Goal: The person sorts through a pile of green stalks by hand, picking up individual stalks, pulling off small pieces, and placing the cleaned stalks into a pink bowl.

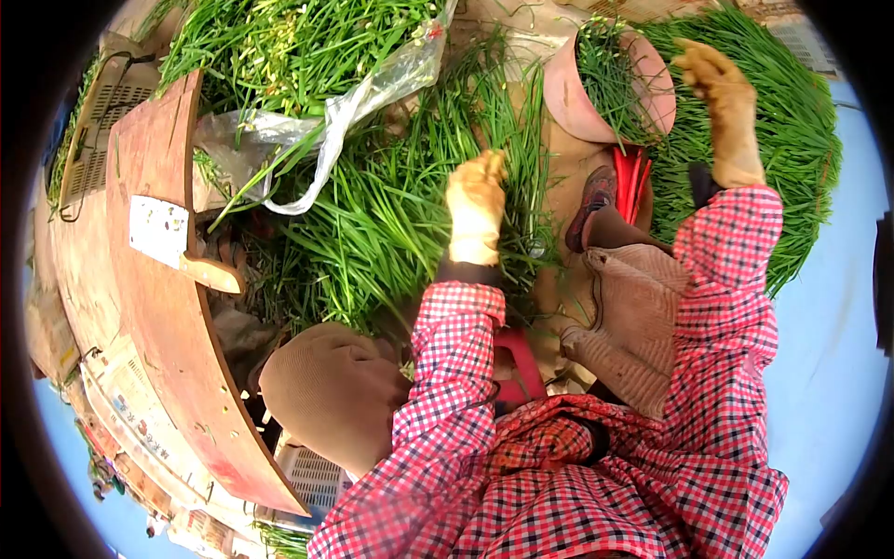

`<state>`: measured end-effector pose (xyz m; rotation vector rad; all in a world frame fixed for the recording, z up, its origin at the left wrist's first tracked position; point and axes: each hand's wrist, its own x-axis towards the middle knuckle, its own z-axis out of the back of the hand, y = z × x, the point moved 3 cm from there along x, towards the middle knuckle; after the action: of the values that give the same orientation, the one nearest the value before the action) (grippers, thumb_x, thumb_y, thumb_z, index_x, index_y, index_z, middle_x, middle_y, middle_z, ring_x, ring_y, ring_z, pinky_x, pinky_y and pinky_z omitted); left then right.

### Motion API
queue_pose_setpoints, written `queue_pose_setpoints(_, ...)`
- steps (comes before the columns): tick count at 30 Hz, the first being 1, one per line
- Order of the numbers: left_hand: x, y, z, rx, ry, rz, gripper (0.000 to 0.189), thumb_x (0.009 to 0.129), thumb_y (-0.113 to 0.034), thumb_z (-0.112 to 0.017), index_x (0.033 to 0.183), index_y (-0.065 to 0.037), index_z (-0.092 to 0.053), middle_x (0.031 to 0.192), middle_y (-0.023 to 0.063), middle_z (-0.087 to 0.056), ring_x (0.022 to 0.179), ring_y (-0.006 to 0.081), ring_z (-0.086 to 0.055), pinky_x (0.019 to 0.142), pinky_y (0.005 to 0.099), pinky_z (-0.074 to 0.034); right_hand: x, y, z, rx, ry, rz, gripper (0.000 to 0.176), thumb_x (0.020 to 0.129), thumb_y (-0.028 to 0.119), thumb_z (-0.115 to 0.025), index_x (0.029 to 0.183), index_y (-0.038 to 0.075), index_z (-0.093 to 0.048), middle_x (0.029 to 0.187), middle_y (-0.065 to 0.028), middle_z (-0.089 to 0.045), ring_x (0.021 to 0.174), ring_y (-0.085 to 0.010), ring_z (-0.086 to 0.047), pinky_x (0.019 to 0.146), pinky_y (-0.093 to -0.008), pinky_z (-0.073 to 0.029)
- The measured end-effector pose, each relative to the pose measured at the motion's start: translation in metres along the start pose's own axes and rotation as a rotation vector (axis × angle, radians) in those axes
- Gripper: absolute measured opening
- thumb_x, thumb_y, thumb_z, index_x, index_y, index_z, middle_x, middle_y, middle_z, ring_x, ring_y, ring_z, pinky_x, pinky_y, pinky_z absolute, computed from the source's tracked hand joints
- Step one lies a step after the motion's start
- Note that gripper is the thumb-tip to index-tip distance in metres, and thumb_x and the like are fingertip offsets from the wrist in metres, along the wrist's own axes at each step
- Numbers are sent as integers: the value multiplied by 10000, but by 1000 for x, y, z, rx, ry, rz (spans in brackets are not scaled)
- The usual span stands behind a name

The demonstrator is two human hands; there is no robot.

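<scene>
My left hand [477, 200], in a tan glove, is closed above a loose spread of long green leaves [363, 242] that look like garlic chives. Whatever it may hold is hidden by the fingers. To the right, my right hand [726, 107], also gloved, is raised with loosely bent fingers apart and nothing visible in them. It is over a large pile of the same leaves [792, 168]. Close to its left, a pink bucket [563, 88] lies tilted with cut green leaves [610, 84] inside.
On a long wooden board [149, 307] at the left rests a cleaver [163, 233] with a wooden handle. A clear plastic bag [372, 102] lies beside stems with pale buds [298, 47]. Below the bucket is something red [633, 182], near my shoe [596, 200].
</scene>
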<state>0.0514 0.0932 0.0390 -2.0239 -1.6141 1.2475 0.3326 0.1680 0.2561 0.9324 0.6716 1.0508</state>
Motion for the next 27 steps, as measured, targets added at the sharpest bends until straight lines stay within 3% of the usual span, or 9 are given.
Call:
queue_pose_setpoints(3, 18, -17, 32, 277, -14, -93, 205, 916, -138, -518, 1001, 8, -633, 829, 44, -662, 663, 86, -572, 568, 184, -423, 31, -53, 40, -243, -43, -157, 343, 854, 288, -595, 1120, 71, -607, 947, -48, -675, 798, -89, -619, 656, -199, -449)
queue_pose_setpoints(5, 2, -54, 25, 703, -32, -70, 234, 923, -192, -520, 1015, -11, -635, 796, 19, -662, 628, 62, -539, 544, 181, -390, 28, -67, 20, -1318, -176, 143, 331, 865, 281, -527, 1123, 87, -603, 993, -112, -659, 886, -223, -637, 718, -320, -495)
queue_pose_setpoints(8, 9, -49, 49, 702, -84, -120, 282, 924, -251, -524, 1031, -8, -620, 795, 13, -665, 604, 42, -492, 539, 182, -368, 1, -95, -62, -1043, 52, 309, 303, 867, 257, -493, 1107, 106, -600, 990, -144, -640, 903, -284, -620, 797, -363, -485)
queue_pose_setpoints(12, 18, -43, 83, 580, -232, -50, 259, 922, -222, -517, 1004, 6, -609, 802, 52, -668, 627, 84, -563, 565, 196, -414, -25, -167, -188, -486, 536, -1, 247, 854, 145, -551, 1078, 60, -612, 1055, -137, -635, 960, -212, -612, 807, -267, -481)
queue_pose_setpoints(16, 21, -33, 106, 563, -373, 20, 250, 903, -227, -535, 903, 11, -612, 735, 66, -658, 569, 109, -591, 511, 205, -425, -64, -129, -266, -656, 612, -487, 581, 886, 513, -454, 1202, 30, -524, 1121, -198, -587, 1064, -223, -562, 947, -332, -408)
queue_pose_setpoints(19, 27, -25, 116, 573, -463, 121, 280, 886, -257, -566, 844, 18, -598, 707, 80, -652, 529, 126, -593, 470, 223, -431, -90, -177, -315, -982, 787, -477, 547, 850, 508, -509, 1082, 22, -609, 1014, -174, -634, 959, -274, -606, 886, -353, -445)
queue_pose_setpoints(23, 23, -37, 106, 669, -433, 236, 336, 867, -313, -598, 796, 15, -582, 650, 88, -638, 467, 130, -570, 420, 236, -420, -110, -218, -304, -791, 655, -506, 475, 823, 410, -586, 1119, 38, -582, 1054, -169, -622, 967, -284, -604, 821, -339, -477)
queue_pose_setpoints(24, 24, -33, 110, 716, -416, 287, 367, 862, -344, -603, 762, 8, -584, 598, 84, -620, 437, 123, -544, 415, 230, -415, -120, -269, -315, -921, 744, -245, 472, 821, 402, -595, 1117, 35, -582, 1050, -169, -623, 965, -284, -604, 820, -334, -478)
queue_pose_setpoints(27, 14, -61, 82, 871, -260, 381, 418, 845, -399, -612, 731, 3, -592, 578, 70, -610, 406, 113, -513, 406, 219, -404, -130, -209, -276, -668, 483, -385, 432, 812, 373, -621, 1089, 42, -600, 977, -162, -645, 864, -280, -623, 769, -322, -493)
